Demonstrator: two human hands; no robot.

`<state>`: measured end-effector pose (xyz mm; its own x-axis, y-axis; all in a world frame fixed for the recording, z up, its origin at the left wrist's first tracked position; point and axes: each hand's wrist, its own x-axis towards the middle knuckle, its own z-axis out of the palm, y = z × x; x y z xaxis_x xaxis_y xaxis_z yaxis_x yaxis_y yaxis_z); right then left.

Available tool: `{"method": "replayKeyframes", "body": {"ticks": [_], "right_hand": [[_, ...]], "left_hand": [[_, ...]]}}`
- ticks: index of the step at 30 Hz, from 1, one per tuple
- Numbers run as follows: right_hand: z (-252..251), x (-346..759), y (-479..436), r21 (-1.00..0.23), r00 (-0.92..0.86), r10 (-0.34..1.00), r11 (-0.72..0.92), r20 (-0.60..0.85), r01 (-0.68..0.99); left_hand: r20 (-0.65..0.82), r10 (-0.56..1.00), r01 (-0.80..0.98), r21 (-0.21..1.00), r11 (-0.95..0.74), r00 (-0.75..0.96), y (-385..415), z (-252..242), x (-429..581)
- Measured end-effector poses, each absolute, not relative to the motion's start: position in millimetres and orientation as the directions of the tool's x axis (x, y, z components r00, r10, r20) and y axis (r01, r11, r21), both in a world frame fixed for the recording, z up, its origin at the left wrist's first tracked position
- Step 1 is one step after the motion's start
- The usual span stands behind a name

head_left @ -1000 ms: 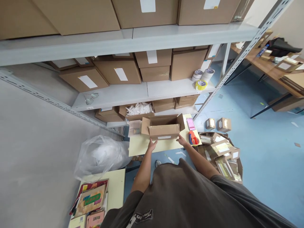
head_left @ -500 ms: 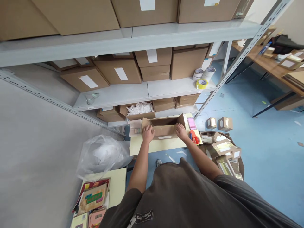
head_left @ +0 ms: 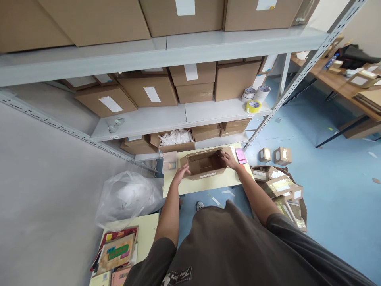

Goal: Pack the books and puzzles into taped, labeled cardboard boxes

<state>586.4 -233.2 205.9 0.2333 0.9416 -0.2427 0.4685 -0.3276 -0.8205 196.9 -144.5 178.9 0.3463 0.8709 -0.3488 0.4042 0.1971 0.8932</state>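
Note:
An open brown cardboard box (head_left: 205,163) stands on a small pale yellow table (head_left: 208,183) in front of me. My left hand (head_left: 182,173) lies against the box's left end with its fingers stretched out. My right hand (head_left: 229,159) rests on the box's right end, fingers spread over the edge. The box's flaps are turned in and I see its bare inside. Neither hand holds anything.
A pink pad (head_left: 240,155) and a small clear case (head_left: 169,161) lie on the table. Grey shelving (head_left: 166,115) holds brown boxes and tape rolls (head_left: 253,94). A clear plastic bag (head_left: 127,194) sits left. Small parcels (head_left: 279,182) pile on the blue floor right. Books (head_left: 116,250) lie lower left.
Both hands moved from the box's near side up to its two ends. The side flaps, standing out before, are now folded in, and the box sits a little turned.

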Motion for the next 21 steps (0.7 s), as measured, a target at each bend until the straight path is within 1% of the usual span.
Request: {"method": "replayKeyframes", "body": {"ticks": [1,3,5,7,10,14,17,21], "right_hand": [[207,587,-227,-0.814,0.201,0.944,-0.326,-0.26,0.48],[208,587,-213,-0.777,0.124,0.956,-0.289,-0.267,0.56],[207,584,-199,-0.707,0.076,0.967,-0.231,-0.244,0.668],[204,579,-186,-0.645,0.064,0.972,-0.198,-0.224,0.738],[196,571,-168,-0.581,0.103,0.96,-0.24,-0.259,0.778],[177,568,-153,-0.547,0.156,0.93,-0.325,-0.333,0.771],[160,571,-149,-0.528,0.185,0.926,-0.343,-0.329,0.777],[146,574,-147,-0.467,0.228,0.93,-0.345,-0.289,0.814]], "left_hand": [[-0.353,0.853,0.425,0.888,0.176,0.385,-146,177,195],[-0.352,0.821,0.49,0.866,0.103,0.45,-150,174,194],[-0.35,0.793,0.559,0.829,0.014,0.499,-155,169,197],[-0.346,0.772,0.614,0.786,-0.072,0.533,-161,163,202],[-0.312,0.779,0.662,0.731,-0.169,0.543,-171,154,209],[-0.233,0.81,0.677,0.692,-0.25,0.538,-181,144,217],[-0.184,0.837,0.681,0.68,-0.271,0.516,-186,139,222],[-0.218,0.894,0.74,0.652,-0.165,0.392,-190,137,230]]}}
